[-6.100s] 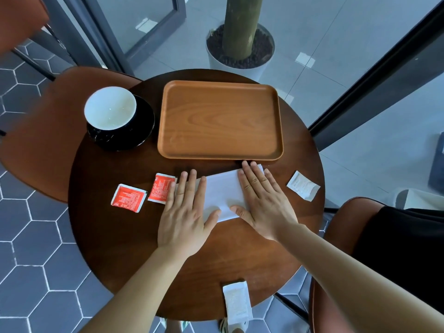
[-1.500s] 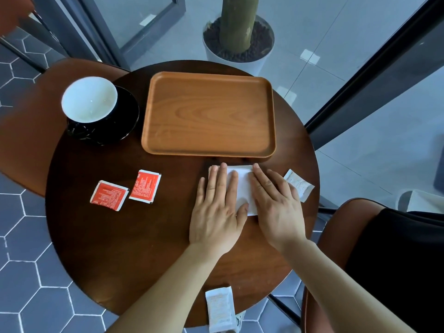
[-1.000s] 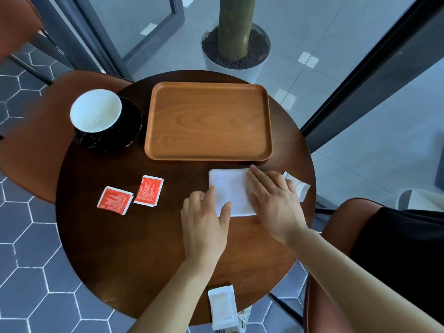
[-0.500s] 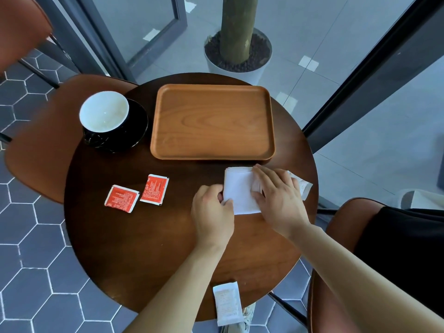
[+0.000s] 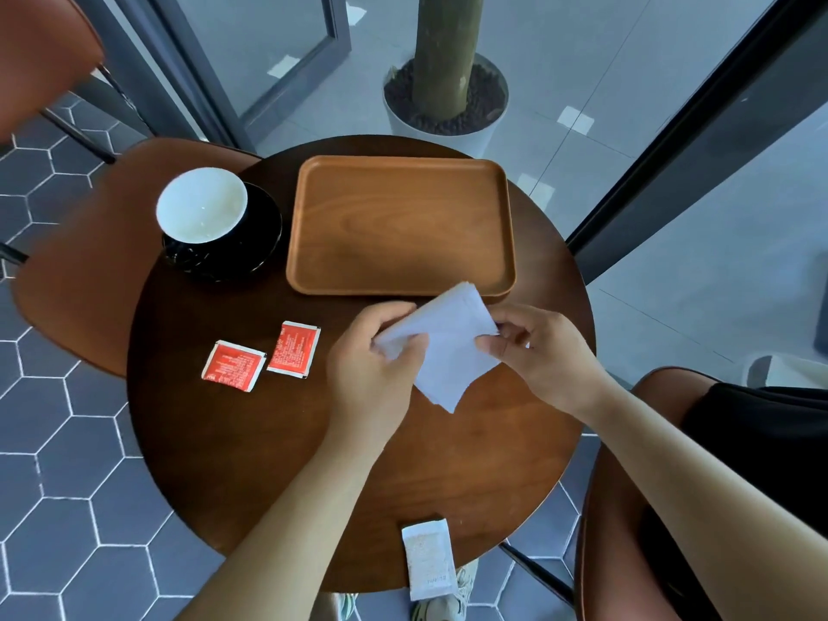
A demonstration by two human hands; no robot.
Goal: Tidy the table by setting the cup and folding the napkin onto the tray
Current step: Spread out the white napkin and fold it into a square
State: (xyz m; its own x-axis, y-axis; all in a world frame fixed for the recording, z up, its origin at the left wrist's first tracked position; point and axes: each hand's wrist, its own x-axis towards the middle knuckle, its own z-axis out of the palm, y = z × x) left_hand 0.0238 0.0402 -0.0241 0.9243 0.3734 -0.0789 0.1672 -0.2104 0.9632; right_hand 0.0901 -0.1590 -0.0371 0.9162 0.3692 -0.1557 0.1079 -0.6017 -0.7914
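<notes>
- Half a second before, the napkin (image 5: 448,347) lay flat on the counter (image 5: 269,441) under both hands; now it was lifted clear, held in the air just near of the tray (image 5: 403,226).
- Left hand (image 5: 372,365) pinched the napkin's left corner; right hand (image 5: 537,356) pinched its right edge, fingers closed on the paper.
- Folded into a small square, the napkin hung tilted, one corner pointing down; it looked light, soft and limp, likely to sag or unfold unless held by opposite edges.
- Cup (image 5: 201,210) stood on its dark saucer (image 5: 255,248) at the far left, beside the tray and not yet on it; it is probably fragile and best lifted saucer and all.
- Two red sachets (image 5: 260,358) lay left of the hands, a white one (image 5: 428,560) at the near edge.
- Round dark wooden counter, chairs either side, hexagon floor tiles, a potted trunk (image 5: 446,51) beyond.
</notes>
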